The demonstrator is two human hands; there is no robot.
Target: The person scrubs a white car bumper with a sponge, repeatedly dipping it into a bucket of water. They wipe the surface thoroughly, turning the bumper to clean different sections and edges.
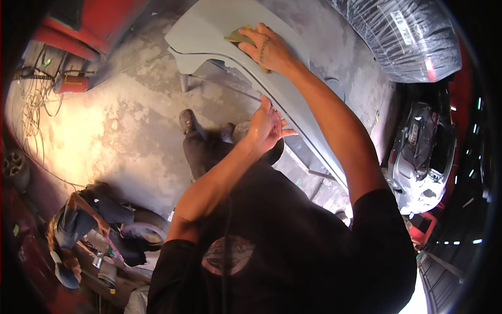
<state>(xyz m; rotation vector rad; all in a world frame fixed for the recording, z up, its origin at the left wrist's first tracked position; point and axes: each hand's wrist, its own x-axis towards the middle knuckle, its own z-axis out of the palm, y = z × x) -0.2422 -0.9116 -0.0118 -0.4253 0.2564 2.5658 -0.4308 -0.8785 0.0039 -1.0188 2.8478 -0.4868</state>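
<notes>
A long, pale grey car fender (225, 21) stretches from the top of the view down to the right, in front of me. My right hand (269, 49) lies on its broad upper face, pressing a folded olive-yellow sheet that looks like sandpaper (239, 36) against the surface. My left hand (267, 125) is at the panel's near edge, palm turned up. Its thumb touches the edge and the other fingers are spread, with nothing seen in them. A thin metal stand leg (184, 82) shows below the panel.
A person (89, 220) crouches at lower left by a tyre (149, 226). Red bodywork (94, 26) and a tangle of cable (34, 115) lie at left. On the right are a plastic-covered car (402, 36) and a stripped silver car (421, 162). The concrete floor (130, 115) is stained.
</notes>
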